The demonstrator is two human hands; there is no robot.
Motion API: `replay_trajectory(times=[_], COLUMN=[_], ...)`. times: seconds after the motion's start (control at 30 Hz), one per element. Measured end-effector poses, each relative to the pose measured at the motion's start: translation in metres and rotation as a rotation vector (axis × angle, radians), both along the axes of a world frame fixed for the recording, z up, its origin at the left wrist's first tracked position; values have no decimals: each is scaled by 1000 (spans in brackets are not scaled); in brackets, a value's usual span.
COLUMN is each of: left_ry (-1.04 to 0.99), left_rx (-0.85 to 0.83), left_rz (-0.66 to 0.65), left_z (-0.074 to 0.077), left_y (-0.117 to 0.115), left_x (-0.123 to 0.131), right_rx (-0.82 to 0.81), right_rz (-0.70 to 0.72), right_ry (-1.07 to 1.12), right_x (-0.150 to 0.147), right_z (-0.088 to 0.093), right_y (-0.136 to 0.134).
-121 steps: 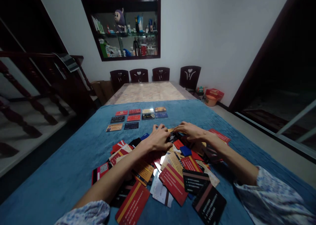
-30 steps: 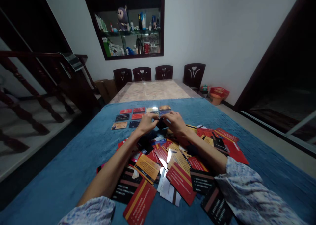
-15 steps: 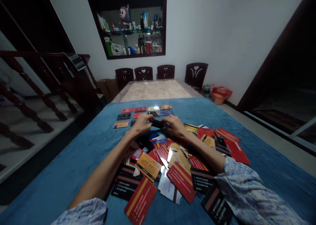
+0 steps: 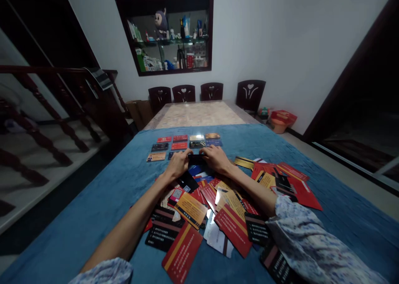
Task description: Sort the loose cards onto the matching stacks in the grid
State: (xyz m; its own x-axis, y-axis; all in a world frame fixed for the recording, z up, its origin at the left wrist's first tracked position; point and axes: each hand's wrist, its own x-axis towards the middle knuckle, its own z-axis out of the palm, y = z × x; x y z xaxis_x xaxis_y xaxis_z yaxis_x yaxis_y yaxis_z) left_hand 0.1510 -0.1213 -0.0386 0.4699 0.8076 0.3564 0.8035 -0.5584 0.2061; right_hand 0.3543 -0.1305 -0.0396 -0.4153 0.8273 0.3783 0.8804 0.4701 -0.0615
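Writing: Although I look hard, most words are too small for me to read, and I can't make out a brand.
Red card (image 4: 182,253): it has a yellow stripe and lines of pale writing, and lies nearer the body than both hands.
Orange card (image 4: 190,209): dark writing fills its top part; it lies between the two arms.
Pink card (image 4: 177,194): a square code shows on it, just on the body side of the left hand.
Left hand (image 4: 179,164): thumb and fingers are closed in a pinch on one end of the black card.
Right hand (image 4: 215,157): its fingers pinch the other end, so the hands are close but apart.
Black card (image 4: 195,159): it is right between the hands, and its face looks plain and dark.
Heap of cards (image 4: 232,230): it spreads under the hands and back toward the body.
Rows of cards (image 4: 180,145): they lie just past the hands, on the blue cloth (image 4: 68,217).
Gold card (image 4: 244,162): it sits just right of the right hand.
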Motion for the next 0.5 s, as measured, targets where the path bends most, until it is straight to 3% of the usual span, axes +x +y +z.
replay_trajectory(times=[0.23, 0.5], left_ry=[127, 138], left_rx=[-40, -112], left_rz=[90, 93], left_z=[3, -2], left_y=[-7, -8], left_x=[6, 8], right_rx=[-49, -165], right_rz=[-48, -75], right_ry=[-69, -120], right_x=[0, 2], right_z=[-2, -1], right_y=[-10, -12])
